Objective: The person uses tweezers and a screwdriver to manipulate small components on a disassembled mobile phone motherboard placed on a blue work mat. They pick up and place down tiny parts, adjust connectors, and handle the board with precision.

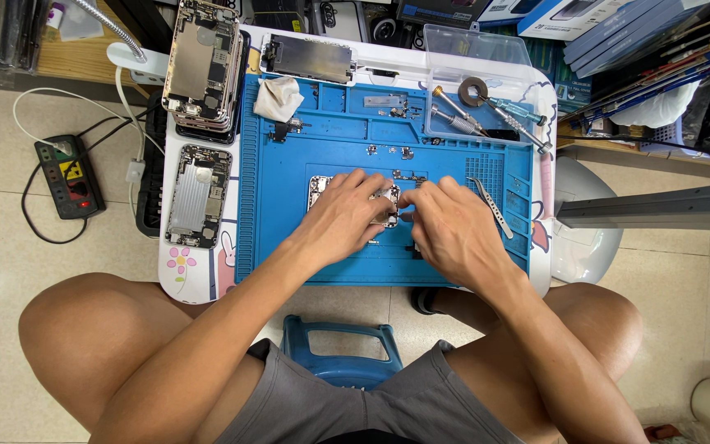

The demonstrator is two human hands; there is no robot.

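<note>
Both hands rested on an opened phone chassis (320,191) lying in the middle of the blue mat (289,247) on the worktop (199,284). The left hand (343,215) pressed flat over it, fingers curled on its edge; the right hand (450,225) pinched at its right end. Tweezers (491,205) lay just beside the right hand, screwdrivers (486,115) farther back.

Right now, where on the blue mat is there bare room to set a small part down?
Bare mat lies left of the left hand, below the cloth, out to the blue mat edge. A thinner strip runs along the near edge under both wrists. Crowded: the phone chassis under the hands, the right hand beside the tweezers, and the screwdrivers in the back corner.
</note>
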